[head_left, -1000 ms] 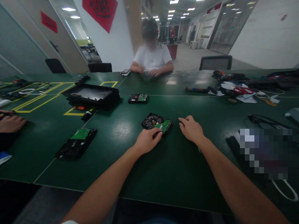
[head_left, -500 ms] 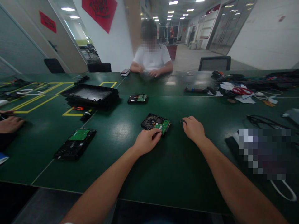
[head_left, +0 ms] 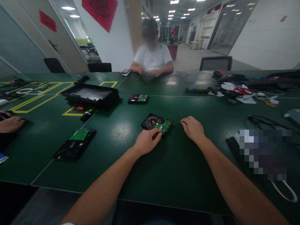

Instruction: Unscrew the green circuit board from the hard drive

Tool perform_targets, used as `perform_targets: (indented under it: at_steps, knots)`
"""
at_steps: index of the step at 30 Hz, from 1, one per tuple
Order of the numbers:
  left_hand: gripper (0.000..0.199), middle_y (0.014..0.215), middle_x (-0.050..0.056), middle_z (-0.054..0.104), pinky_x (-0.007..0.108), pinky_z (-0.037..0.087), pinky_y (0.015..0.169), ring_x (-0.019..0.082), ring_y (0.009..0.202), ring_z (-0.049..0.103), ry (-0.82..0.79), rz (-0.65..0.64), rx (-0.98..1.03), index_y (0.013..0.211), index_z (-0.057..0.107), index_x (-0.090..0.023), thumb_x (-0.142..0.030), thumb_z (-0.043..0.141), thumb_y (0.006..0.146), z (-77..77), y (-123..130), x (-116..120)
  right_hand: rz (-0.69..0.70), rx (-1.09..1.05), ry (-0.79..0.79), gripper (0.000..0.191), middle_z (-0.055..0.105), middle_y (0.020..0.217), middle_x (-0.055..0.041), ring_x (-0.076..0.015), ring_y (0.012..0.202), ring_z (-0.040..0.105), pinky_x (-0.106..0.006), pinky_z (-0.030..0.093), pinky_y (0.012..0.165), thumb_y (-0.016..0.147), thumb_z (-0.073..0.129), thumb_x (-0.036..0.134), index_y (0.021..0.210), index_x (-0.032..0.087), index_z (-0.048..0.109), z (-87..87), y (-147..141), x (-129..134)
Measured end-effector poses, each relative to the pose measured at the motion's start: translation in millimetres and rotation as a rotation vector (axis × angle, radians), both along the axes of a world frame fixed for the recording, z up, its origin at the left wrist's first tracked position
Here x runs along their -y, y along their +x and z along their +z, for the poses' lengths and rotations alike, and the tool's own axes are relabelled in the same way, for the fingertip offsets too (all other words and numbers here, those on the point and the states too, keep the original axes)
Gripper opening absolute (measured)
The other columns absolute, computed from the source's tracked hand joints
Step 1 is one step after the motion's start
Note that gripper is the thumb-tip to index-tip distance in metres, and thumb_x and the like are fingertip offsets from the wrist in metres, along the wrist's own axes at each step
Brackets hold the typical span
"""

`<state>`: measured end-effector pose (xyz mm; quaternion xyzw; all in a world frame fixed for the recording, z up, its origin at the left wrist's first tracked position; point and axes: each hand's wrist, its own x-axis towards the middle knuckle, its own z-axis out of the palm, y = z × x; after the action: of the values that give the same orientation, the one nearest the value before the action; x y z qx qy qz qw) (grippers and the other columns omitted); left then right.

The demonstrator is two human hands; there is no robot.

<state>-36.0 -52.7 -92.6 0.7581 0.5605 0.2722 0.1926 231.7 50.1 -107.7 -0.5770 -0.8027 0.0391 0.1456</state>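
A hard drive (head_left: 150,122) with its green circuit board showing lies flat on the dark green table. My left hand (head_left: 148,142) is closed at its near right corner, thumb and fingers on the board's edge. To the right of the drive, my right hand (head_left: 193,126) rests low over the table with its fingertips pinched together. Tiny dark bits show at those fingertips, too small to name. Another hard drive (head_left: 76,145) lies to the left, and a third hard drive (head_left: 137,98) sits farther back.
Black plastic trays (head_left: 91,93) are stacked back left. Red scissors (head_left: 243,91), papers and cables lie back right. A screwdriver-like tool (head_left: 196,90) lies beside them. A blurred-out object (head_left: 264,154) is at the right. One person sits opposite; another person's hand (head_left: 11,123) is far left.
My right fingertips have shifted slightly left, over the tiny bits that showed beside them. My left hand and the hard drive stay in place.
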Motion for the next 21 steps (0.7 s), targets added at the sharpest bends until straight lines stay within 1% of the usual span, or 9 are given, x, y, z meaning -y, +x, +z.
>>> perform_targets:
  at_steps: [5,8,15,18,21]
  knots:
    - [0.028,0.083,0.001,0.076,0.027,0.046,0.063,0.017,0.068,0.068,0.003,0.010,-0.016,0.117,0.076,-0.023,-0.036,0.055,0.103,-1.2,1.3,-0.3,0.001,-0.019,0.014,0.029,0.069,0.117,-0.0105,-0.0242,0.092,0.067,-0.035,0.048,0.070,0.106,0.050,0.033,0.117,0.023,0.075,-1.3,-1.6,-2.6]
    - [0.028,0.083,0.001,0.077,0.027,0.047,0.065,0.017,0.070,0.069,-0.010,0.012,-0.013,0.119,0.075,-0.023,-0.036,0.056,0.103,-1.8,2.1,-0.3,-0.002,-0.041,0.024,0.026,0.069,0.115,-0.0094,-0.0242,0.092,0.067,-0.035,0.047,0.070,0.105,0.053,0.033,0.113,0.024,0.076,-4.5,-0.6,-6.3]
    - [0.028,0.079,0.001,0.075,0.027,0.046,0.065,0.017,0.068,0.068,-0.022,0.018,-0.013,0.119,0.074,-0.023,-0.036,0.056,0.102,-2.3,2.6,-0.7,-0.010,-0.109,0.019,0.018,0.071,0.109,-0.0088,-0.0241,0.094,0.068,-0.036,0.048,0.077,0.101,0.059,0.031,0.105,0.024,0.076,-8.5,2.0,-14.0]
    - [0.028,0.079,0.001,0.075,0.027,0.046,0.065,0.017,0.068,0.068,-0.033,0.022,-0.003,0.121,0.074,-0.023,-0.036,0.056,0.102,-1.2,2.6,-0.8,-0.012,-0.111,0.003,0.018,0.071,0.110,-0.0091,-0.0239,0.095,0.067,-0.036,0.048,0.078,0.102,0.058,0.030,0.105,0.024,0.075,-7.0,2.9,-12.9]
    - [0.029,0.080,0.001,0.075,0.028,0.048,0.066,0.017,0.070,0.069,-0.037,0.017,0.008,0.121,0.074,-0.023,-0.036,0.056,0.102,0.4,2.7,-0.3,-0.051,-0.129,0.006,0.020,0.073,0.108,-0.0097,-0.0243,0.096,0.068,-0.036,0.049,0.080,0.103,0.054,0.030,0.105,0.021,0.071,-4.8,4.3,-10.2]
